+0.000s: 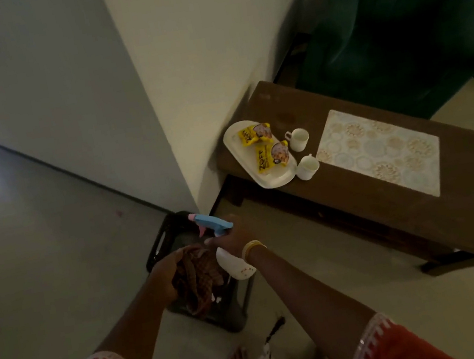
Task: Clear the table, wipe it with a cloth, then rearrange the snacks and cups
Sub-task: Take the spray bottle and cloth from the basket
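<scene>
A long dark wooden table (356, 190) runs along the right, one end against a pale wall corner (153, 99), with a green armchair (392, 28) behind it. A patterned mat (381, 152) lies flat near the table's middle. At the wall end sits a white tray (235, 139) bearing two yellow snack packets (256, 133) (273, 157), side by side. Two white cups (298, 139) (307, 167) stand upright between tray and mat, the nearer one touching the tray's edge. On the floor by the wall corner stands a black bin (162, 245). Above it, the left hand (166, 272) has its fingers clenched around a bunched checked cloth (196, 280); the right hand (232, 236), bangles at the wrist, grips the neck of a white spray bottle (234, 264) with blue trigger head, tilted towards the wall.
</scene>
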Available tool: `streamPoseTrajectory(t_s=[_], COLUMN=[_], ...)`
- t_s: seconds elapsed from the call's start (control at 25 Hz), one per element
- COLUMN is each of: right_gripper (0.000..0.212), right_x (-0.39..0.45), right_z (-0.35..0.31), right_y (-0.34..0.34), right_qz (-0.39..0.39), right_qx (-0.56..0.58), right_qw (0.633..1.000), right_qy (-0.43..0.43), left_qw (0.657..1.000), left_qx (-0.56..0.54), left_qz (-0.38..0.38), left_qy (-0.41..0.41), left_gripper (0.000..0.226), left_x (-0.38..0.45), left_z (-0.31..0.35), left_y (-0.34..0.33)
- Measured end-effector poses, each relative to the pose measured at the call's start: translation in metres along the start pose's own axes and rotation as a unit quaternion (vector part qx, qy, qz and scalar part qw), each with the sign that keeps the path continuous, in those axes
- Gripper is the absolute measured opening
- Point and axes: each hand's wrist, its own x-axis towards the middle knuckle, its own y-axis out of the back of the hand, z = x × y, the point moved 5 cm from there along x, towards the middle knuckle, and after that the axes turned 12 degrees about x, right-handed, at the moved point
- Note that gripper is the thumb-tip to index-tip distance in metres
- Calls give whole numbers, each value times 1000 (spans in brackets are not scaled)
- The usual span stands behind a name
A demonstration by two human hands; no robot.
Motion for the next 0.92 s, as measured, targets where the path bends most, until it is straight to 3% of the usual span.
streamPoseTrajectory(t_s=[0.2,0.4,0.68,0.92], right_gripper=[37,27,28,49], right_x=[36,66,75,62], right_z=[11,36,53,40], right_y=[-64,-79,-84,-76], right_qz=[-9,-9,-30,-59], right_qx=[-82,-173,-210,-230], right_qw=[996,984,977,971], right_qy=[31,28,31,-6], left_qw=[997,987,991,991], left_qx=[-71,-128,-67,-49], left_qz=[-25,-92,-111,-121], left_qy=[17,15,28,23], left_gripper=[39,42,37,36], left_x=[31,53,55,42], left_z=[-34,-34,-46,-41], left_y=[33,39,43,41])
